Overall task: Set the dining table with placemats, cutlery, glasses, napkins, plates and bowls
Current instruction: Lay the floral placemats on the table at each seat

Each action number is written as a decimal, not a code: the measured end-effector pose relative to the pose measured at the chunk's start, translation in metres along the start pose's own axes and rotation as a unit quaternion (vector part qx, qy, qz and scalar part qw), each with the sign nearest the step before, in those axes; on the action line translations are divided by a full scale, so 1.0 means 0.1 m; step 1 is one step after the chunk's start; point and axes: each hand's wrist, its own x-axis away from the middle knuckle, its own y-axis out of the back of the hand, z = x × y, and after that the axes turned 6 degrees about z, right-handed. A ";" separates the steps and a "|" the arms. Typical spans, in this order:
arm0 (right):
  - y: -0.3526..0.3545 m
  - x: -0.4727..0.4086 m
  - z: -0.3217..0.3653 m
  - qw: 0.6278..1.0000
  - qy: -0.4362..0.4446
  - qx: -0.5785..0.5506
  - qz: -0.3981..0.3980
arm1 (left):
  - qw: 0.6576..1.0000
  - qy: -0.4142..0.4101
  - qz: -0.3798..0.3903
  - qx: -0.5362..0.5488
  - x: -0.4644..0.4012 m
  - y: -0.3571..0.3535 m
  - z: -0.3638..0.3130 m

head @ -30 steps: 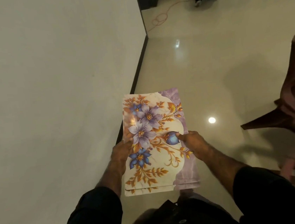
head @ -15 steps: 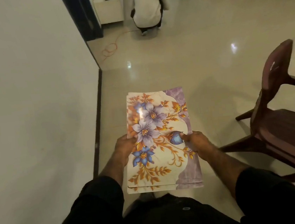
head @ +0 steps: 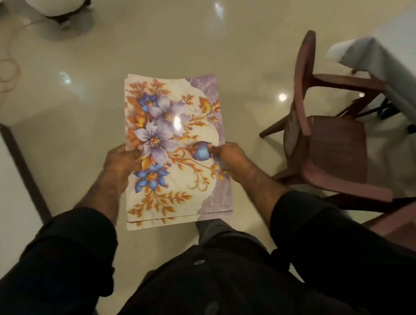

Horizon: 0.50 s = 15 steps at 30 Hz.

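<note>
Glossy cream floor tiles (head: 117, 51) spread beneath a stack of flat rectangular placemats printed with purple and blue flowers and orange leaves (head: 174, 145), held level in front of the person's chest. Left hand (head: 118, 167) grips the stack's left long edge about midway, thumb on top; right hand (head: 229, 156) pinches the right long edge, thumb by the blue bud. Fingers underneath are hidden. The stack's long axis runs away from the body, purple band along its right side. Offset edges show several mats, the count unclear. To the right stand a dark reddish-brown wooden chair (head: 327, 143) and a table draped in pale cloth (head: 401, 88), cut off by the frame.
</note>
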 end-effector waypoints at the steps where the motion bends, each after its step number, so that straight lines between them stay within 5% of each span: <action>1: 0.07 -0.18 0.17 1.000 -0.003 -0.012 -0.005 | 1.000 -0.003 0.004 -0.006 -0.23 -0.11 -0.18; 15: 1.49 -2.10 2.18 0.986 -0.014 -0.092 -0.138 | 0.983 -0.030 0.172 -0.049 -3.02 -1.95 -2.29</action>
